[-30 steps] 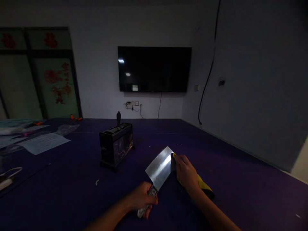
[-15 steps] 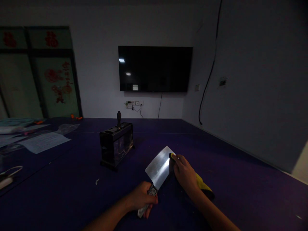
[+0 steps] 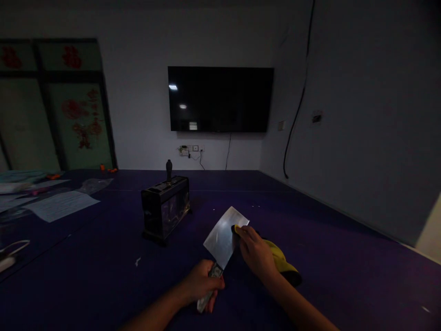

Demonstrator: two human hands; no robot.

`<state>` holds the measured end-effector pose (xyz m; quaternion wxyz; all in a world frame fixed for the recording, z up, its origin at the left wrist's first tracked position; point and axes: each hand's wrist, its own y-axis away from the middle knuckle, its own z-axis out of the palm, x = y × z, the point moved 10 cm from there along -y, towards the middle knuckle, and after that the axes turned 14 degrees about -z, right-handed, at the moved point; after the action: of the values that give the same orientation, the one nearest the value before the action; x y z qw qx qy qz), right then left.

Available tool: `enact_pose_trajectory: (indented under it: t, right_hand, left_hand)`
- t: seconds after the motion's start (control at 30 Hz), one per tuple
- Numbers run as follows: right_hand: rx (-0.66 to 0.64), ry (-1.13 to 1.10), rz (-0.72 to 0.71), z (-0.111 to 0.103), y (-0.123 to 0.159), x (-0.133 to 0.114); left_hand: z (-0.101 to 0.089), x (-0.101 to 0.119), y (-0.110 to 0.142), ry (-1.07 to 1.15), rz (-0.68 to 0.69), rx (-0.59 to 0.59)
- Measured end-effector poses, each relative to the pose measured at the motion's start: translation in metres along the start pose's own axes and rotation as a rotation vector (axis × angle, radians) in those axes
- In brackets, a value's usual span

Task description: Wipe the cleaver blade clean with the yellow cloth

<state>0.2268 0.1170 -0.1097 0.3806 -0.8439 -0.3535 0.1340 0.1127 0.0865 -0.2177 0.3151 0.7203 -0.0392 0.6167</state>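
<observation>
A cleaver with a broad, shiny blade points away from me above the purple tabletop. My left hand is wrapped round its grey patterned handle. My right hand grips a yellow and black cloth, pressing a folded bit of it against the right part of the blade. The rest of the cloth hangs out to the right, behind my right hand and wrist. Beyond the cleaver to the left stands a black knife block with clear sides, and one dark handle sticks up from its top.
Sheets of paper and clear plastic lie on the left of the table. A white object with a cord loop is at the left edge. Small white scraps dot the surface. A wall-mounted television hangs at the back.
My right hand and the cloth have shifted left across the blade. The cleaver's blade has swung slightly left, with my left hand still on the handle.
</observation>
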Motion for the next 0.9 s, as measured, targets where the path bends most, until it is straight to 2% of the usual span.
enact_pose_trajectory:
  t: [0.2, 0.3, 0.4, 0.67, 0.9]
  right_hand:
    - [-0.054, -0.127, -0.196, 0.010, -0.003, -0.048]
    - [-0.136, -0.189, -0.311, 0.019, -0.004, -0.073]
    - [-0.190, -0.217, -0.377, 0.022, -0.004, -0.088]
    - [-0.253, -0.184, -0.371, 0.026, -0.005, -0.084]
    - [-0.198, -0.186, -0.369, 0.025, -0.005, -0.082]
  left_hand:
    - [-0.012, -0.002, -0.006, 0.111, 0.042, 0.102]
    - [-0.015, -0.001, -0.009, 0.143, 0.055, 0.103]
    - [-0.015, 0.000, -0.010, 0.129, 0.054, 0.092]
    - [-0.016, -0.002, -0.011, 0.111, 0.038, 0.118]
    - [-0.016, -0.003, -0.010, 0.074, 0.024, 0.119]
